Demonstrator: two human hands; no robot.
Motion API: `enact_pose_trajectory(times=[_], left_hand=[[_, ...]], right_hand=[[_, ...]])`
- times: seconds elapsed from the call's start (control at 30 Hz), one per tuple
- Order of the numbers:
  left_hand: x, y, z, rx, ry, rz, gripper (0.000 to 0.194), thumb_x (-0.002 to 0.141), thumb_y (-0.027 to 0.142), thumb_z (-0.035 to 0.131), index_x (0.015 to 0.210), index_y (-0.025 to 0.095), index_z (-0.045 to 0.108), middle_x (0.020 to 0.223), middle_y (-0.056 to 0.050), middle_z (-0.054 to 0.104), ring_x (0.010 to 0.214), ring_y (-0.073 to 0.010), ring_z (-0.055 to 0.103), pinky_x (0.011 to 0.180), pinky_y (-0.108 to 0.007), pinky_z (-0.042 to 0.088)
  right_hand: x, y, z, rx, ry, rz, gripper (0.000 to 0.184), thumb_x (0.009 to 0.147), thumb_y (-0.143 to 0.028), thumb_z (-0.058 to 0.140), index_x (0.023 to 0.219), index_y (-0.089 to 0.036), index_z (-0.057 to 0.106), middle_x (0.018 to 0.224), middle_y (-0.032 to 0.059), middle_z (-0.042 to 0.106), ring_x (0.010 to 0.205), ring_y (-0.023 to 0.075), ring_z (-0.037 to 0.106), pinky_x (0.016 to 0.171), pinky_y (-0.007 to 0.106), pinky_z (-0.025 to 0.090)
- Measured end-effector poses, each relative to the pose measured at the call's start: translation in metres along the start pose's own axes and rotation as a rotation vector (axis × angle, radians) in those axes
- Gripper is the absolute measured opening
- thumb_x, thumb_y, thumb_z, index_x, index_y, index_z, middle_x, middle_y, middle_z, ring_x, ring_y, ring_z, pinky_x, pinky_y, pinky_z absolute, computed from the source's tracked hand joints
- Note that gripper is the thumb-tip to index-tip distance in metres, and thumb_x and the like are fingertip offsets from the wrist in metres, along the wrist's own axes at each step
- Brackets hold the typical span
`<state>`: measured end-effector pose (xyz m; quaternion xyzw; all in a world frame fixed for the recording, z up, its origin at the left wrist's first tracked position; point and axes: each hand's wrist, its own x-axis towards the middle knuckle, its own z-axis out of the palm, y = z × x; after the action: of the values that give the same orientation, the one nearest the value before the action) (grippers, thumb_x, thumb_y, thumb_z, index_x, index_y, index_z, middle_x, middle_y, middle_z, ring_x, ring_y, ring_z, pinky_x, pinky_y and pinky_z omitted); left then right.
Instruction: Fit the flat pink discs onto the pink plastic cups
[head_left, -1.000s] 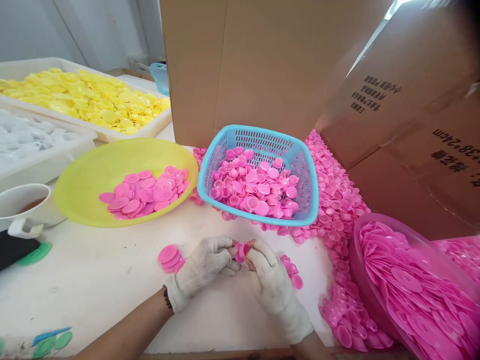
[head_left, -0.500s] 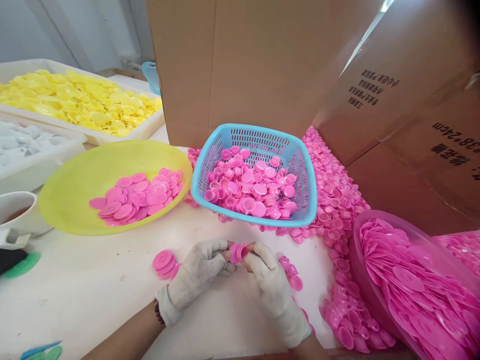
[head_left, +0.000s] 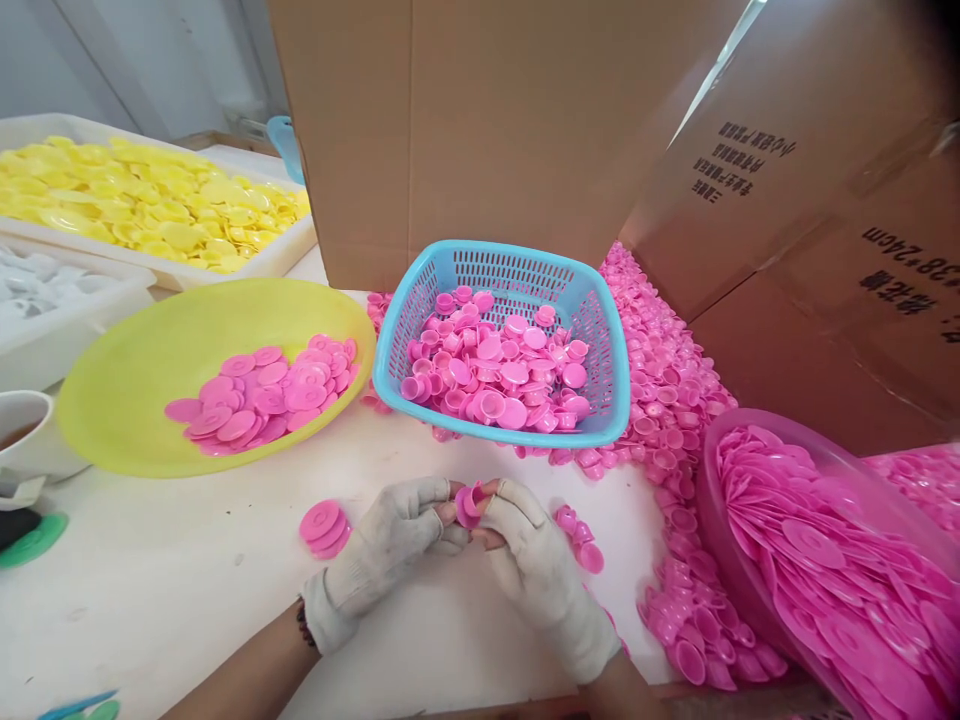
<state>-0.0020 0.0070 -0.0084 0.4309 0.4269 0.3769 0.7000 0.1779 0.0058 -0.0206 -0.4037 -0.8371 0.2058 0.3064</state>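
Between my gloved fingertips is a small pink toy cup (head_left: 477,494) against a pink toy saucer (head_left: 465,508). My left hand (head_left: 390,545) pinches the saucer side, and my right hand (head_left: 536,560) grips the cup side; fingers partly cover both, so I cannot tell whether they are joined. A few pink saucers (head_left: 325,528) lie stacked beside my left wrist. Several loose pink cups (head_left: 581,540) rest just right of my right hand. Beyond both hands, a blue basket (head_left: 501,436) holds many pink cups, some with discs attached.
At the left are a yellow bowl (head_left: 112,400) with pink discs, a white mug (head_left: 41,450) of brown liquid and white trays (head_left: 292,240). A pink tub (head_left: 709,500) full of discs and a heap of pink cups (head_left: 667,400) fill the right, below cardboard boxes (head_left: 510,130).
The cup and saucer have turned slightly between my fingertips, and my right fingers have closed further around the cup. The whole view has shifted a little.
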Motion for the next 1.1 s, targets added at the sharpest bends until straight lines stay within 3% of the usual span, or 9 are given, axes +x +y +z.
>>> enact_pose_trajectory(times=[0.1,0.23,0.33,0.47,0.53,0.6,0.73,0.93,1.1], left_hand=[[0.000,0.003,-0.002,0.094,-0.027,0.043,0.023,0.083,0.032,0.056,0.092,0.013,0.066,0.087,-0.006,0.069,0.079,-0.0177,0.063,0.075,-0.030,0.052],[0.001,0.001,-0.003,0.344,0.078,0.101,0.016,0.081,0.028,0.058,0.088,0.016,0.065,0.084,-0.005,0.069,0.077,-0.0172,0.062,0.072,-0.029,0.051],[-0.002,0.000,-0.001,0.486,0.157,0.261,0.021,0.077,0.028,0.062,0.096,0.018,0.062,0.089,-0.004,0.068,0.079,-0.0173,0.063,0.072,-0.028,0.052],[-0.009,0.002,0.003,0.602,0.117,0.469,0.011,0.080,0.025,0.058,0.090,0.019,0.061,0.085,-0.002,0.065,0.074,-0.0141,0.062,0.065,-0.023,0.052],[-0.011,0.003,0.005,0.681,0.146,0.551,0.005,0.080,0.018,0.055,0.083,0.019,0.059,0.076,0.000,0.062,0.068,-0.0118,0.060,0.062,-0.021,0.050],[-0.013,0.003,0.006,0.734,0.177,0.620,0.010,0.079,0.011,0.053,0.083,0.019,0.058,0.073,0.002,0.061,0.065,-0.0106,0.059,0.062,-0.020,0.049],[-0.013,0.004,0.001,0.783,0.161,0.693,0.020,0.081,0.010,0.055,0.097,0.022,0.057,0.089,0.000,0.065,0.079,-0.0122,0.064,0.071,-0.020,0.051],[-0.014,0.003,-0.007,0.729,0.079,0.684,0.026,0.085,0.014,0.054,0.108,0.027,0.054,0.095,0.001,0.066,0.084,-0.0115,0.066,0.074,-0.018,0.053],[-0.013,-0.001,-0.005,0.695,0.011,0.654,0.035,0.085,0.016,0.056,0.118,0.027,0.048,0.104,-0.002,0.065,0.087,-0.0137,0.066,0.075,-0.021,0.055]], right_hand=[[0.001,-0.001,0.001,0.042,0.027,0.026,0.031,0.078,-0.005,0.052,0.105,-0.019,0.057,0.107,0.0101,0.057,0.107,0.0231,0.052,0.091,0.040,0.050],[0.000,-0.003,0.001,0.141,0.077,0.065,0.020,0.080,-0.010,0.054,0.096,-0.021,0.056,0.100,0.0081,0.057,0.103,0.0229,0.053,0.089,0.040,0.049],[-0.002,-0.006,-0.002,0.343,0.061,0.126,0.017,0.082,-0.018,0.055,0.099,-0.020,0.054,0.100,0.0072,0.056,0.098,0.0201,0.056,0.085,0.036,0.049],[-0.006,-0.008,-0.005,0.509,0.016,0.171,0.017,0.085,-0.022,0.054,0.102,-0.020,0.053,0.097,0.0056,0.056,0.091,0.0176,0.058,0.081,0.032,0.050],[-0.006,-0.009,-0.006,0.480,0.024,0.136,0.018,0.085,-0.021,0.053,0.103,-0.020,0.053,0.097,0.0051,0.056,0.090,0.0169,0.059,0.079,0.030,0.050],[-0.005,-0.010,-0.008,0.418,0.036,0.088,0.020,0.085,-0.017,0.052,0.104,-0.021,0.053,0.098,0.0049,0.056,0.089,0.0163,0.059,0.077,0.029,0.050],[-0.003,-0.014,-0.010,0.286,0.075,-0.016,0.028,0.085,-0.012,0.048,0.111,-0.023,0.052,0.102,0.0063,0.057,0.093,0.0180,0.059,0.081,0.032,0.051],[-0.007,-0.009,-0.005,0.110,0.171,-0.100,0.043,0.083,-0.017,0.054,0.125,-0.021,0.044,0.111,0.0103,0.056,0.108,0.0231,0.053,0.089,0.040,0.050],[-0.007,-0.011,-0.006,0.072,0.102,-0.105,0.029,0.082,-0.010,0.049,0.109,-0.019,0.053,0.098,0.0081,0.058,0.092,0.0205,0.055,0.079,0.037,0.052]])
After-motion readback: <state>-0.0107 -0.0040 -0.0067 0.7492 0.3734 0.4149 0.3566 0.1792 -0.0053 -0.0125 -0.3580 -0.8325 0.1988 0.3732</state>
